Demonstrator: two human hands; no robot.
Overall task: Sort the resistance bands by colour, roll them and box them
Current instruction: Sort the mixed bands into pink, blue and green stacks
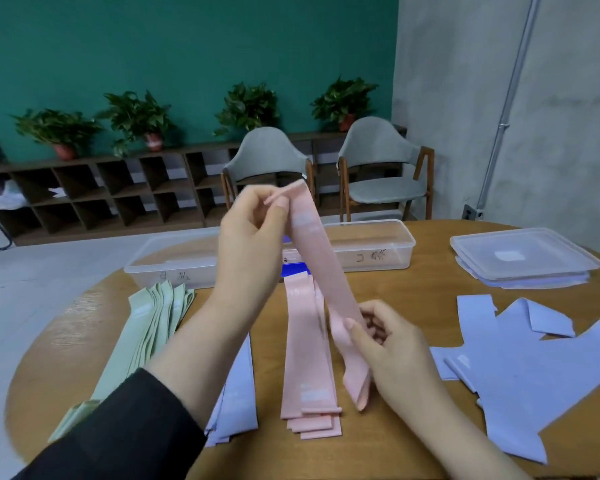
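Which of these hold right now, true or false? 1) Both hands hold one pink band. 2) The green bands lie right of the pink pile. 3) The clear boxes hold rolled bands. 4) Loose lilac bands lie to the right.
1) True: the left hand pinches the pink band at its top, the right hand lower down.
2) False: the green bands lie left of the pink pile.
3) False: no rolls show in the clear boxes.
4) True: lilac bands.

Stacked bands (309, 358) mid-table (395, 445), boxes (368, 244) behind, lids (523, 254) far right, perhaps loose bands (520, 375) before them.
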